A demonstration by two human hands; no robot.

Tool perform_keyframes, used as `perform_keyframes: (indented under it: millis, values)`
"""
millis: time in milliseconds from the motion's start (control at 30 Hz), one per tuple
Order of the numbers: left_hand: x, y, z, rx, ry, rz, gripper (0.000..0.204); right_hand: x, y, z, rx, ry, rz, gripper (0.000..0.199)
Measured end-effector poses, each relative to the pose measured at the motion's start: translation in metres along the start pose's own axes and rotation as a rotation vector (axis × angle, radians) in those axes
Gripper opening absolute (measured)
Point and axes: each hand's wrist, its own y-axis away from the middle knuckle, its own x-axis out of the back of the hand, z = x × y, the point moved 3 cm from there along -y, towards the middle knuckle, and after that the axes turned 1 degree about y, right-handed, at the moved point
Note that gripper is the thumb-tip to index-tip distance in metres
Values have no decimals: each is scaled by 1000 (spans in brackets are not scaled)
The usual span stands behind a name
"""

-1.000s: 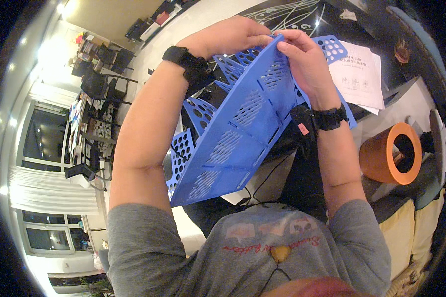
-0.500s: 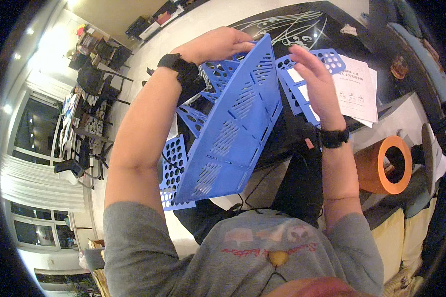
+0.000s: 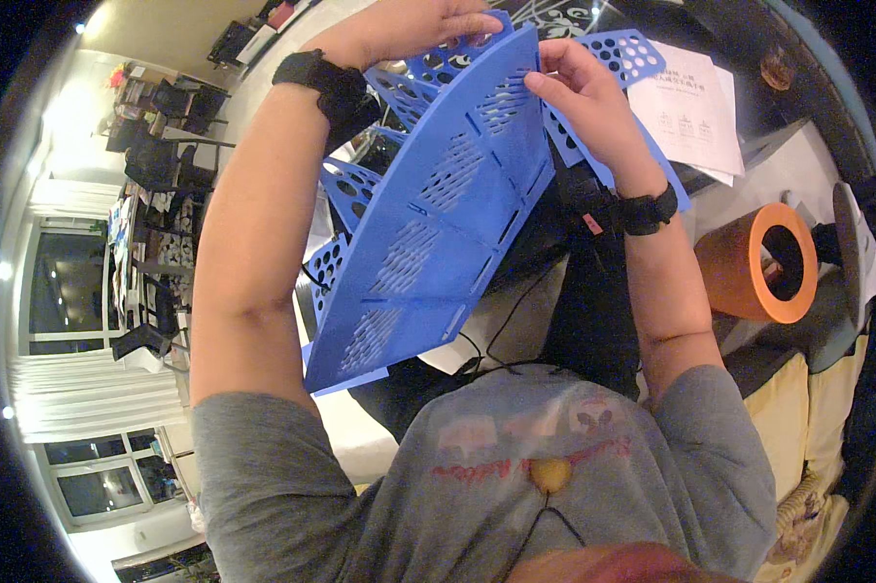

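Note:
A large blue plastic panel (image 3: 438, 228) with slanted slots stands tilted over my lap, its flat face toward me. Blue dividers with round holes (image 3: 355, 189) stick out from its far left side. My left hand (image 3: 413, 31) reaches over the top, its fingers closed on a perforated blue divider beside the panel's upper end. At the upper right edge, my right hand (image 3: 588, 102) grips the panel, thumb on the near face; its other fingertips are partly hidden. Another blue perforated piece (image 3: 627, 58) lies beyond my right hand.
White printed sheets (image 3: 690, 121) lie on the dark table at the right. An orange cylindrical bin (image 3: 749, 267) stands right of my right forearm. A pale yellow seat cushion (image 3: 778, 428) is at the lower right. Chairs (image 3: 161, 160) and cluttered desks line the far left.
My right hand has gone from raised and spread to gripping the panel's edge. The panel and my left hand have shifted up and to the left in view.

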Motion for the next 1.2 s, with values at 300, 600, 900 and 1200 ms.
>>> perform_keyframes:
  millis: [300, 600, 900, 1200]
  values:
    - [5, 6, 37, 70, -72, -67, 34, 2, 15, -11, 17, -49, 0, 22]
    - [65, 142, 49, 199, -28, 622, 28, 16, 20, -14, -61, 21, 5, 20]
    - [-171, 278, -3, 867, 454, 360, 29, 14, 13, -12, -58, 109, 55, 20]
    - [-325, 209, -18, 605, -113, 443, 62, 4, 15, -10, -100, -335, 76, 34]
